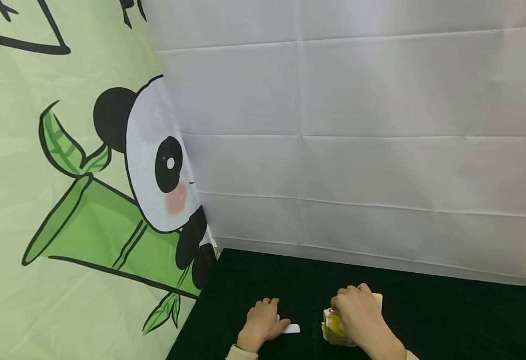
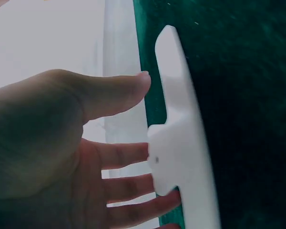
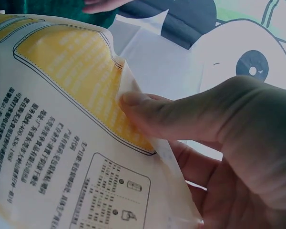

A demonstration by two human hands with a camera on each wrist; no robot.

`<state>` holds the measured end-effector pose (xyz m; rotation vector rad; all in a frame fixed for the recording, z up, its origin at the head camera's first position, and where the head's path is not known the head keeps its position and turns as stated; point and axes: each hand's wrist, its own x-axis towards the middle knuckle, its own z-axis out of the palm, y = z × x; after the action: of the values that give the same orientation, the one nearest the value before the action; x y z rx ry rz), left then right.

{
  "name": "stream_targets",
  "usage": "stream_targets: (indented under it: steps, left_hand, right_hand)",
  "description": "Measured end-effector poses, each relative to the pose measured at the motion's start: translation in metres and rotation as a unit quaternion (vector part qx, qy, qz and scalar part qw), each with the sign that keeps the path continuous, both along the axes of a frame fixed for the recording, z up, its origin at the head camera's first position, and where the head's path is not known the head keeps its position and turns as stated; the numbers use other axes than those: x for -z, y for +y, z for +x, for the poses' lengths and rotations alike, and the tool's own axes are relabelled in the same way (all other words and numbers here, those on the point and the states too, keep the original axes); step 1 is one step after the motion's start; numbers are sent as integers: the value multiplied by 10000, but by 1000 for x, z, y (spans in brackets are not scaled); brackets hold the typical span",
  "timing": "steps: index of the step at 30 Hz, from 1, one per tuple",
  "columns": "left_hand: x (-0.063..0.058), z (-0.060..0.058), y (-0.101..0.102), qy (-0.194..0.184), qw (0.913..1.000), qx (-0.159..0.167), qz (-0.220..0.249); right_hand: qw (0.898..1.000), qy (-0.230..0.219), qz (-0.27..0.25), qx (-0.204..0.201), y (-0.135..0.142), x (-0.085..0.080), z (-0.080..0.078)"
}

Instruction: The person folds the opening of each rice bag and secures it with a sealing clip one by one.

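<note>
My left hand (image 1: 263, 321) is over a slim white plastic piece (image 1: 291, 329) on the dark green cloth. In the left wrist view that white piece (image 2: 181, 138) is long, with a rounded end and a small raised bump at its side. Extended fingers (image 2: 126, 188) reach up to its edge, while the thumb stays apart from it. Over on the right, my right hand (image 1: 363, 317) pinches a yellow and white printed packet (image 3: 71, 71) by its edge between thumb and fingers. Part of the packet is hidden behind that hand in the head view.
Dark green cloth (image 1: 461, 320) covers the table under both hands. A creased white sheet (image 1: 357, 125) hangs behind it. To the left hangs a light green sheet (image 1: 42, 200) printed with a panda and bamboo.
</note>
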<state>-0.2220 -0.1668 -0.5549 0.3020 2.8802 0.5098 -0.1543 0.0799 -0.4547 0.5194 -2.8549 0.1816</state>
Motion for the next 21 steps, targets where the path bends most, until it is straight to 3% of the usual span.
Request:
stream_targets:
  steps: [6,15,21]
  left_hand:
    - [7,-1,-8,87,9999,76,-12]
    - [5,0,-14,354,9982,317,376]
    - [3,1,-18,117,9965,221,799]
  right_hand:
    - [10000,25,70,7,-2,0,0]
    - [9999,131,57,94,-3,1,3]
    - [9999,8,31,145,-5,0,5]
